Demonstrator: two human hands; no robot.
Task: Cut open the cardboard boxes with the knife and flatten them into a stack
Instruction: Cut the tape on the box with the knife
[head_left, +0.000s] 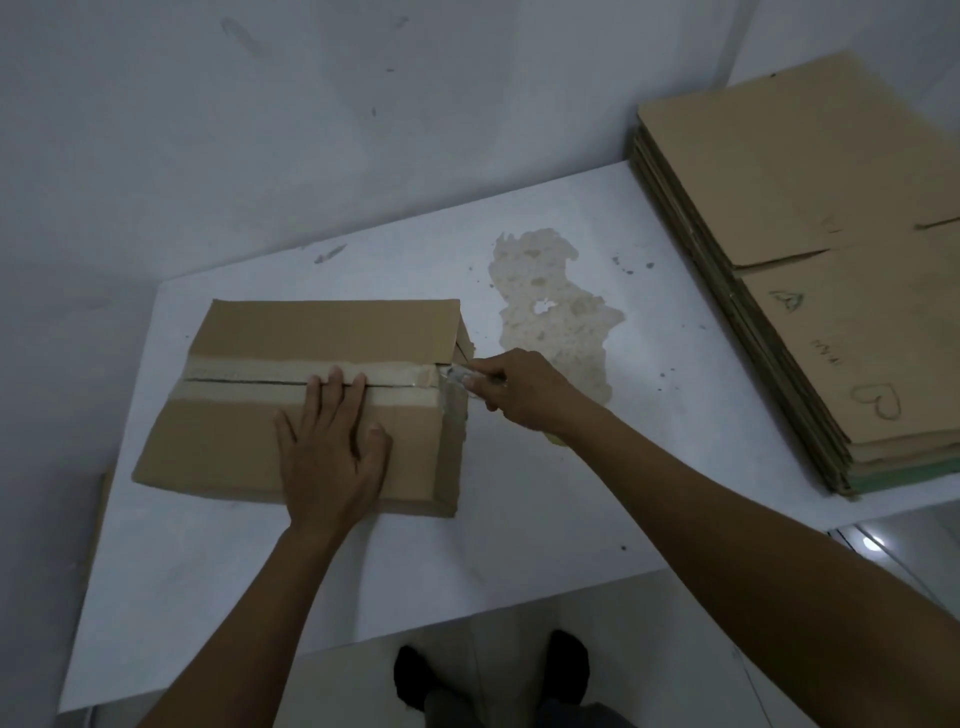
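A brown cardboard box (244, 441) lies on the white table (519, 519), left of centre. A strip of pale tape (260, 370) runs along its top seam, and the seam shows as a dark slit. My left hand (330, 447) presses flat on the box top, fingers straight and reaching the tape. My right hand (519, 387) grips a small knife (460, 375) at the box's right end, where the tape wraps over the edge. The far flap at the right end stands slightly lifted.
A tall stack of flattened cardboard (810, 291) lies on the table's right side, with pen doodles on top. A worn, peeling patch (550, 312) marks the table behind the box. White walls close in behind and left. My feet (493, 675) stand below the table's front edge.
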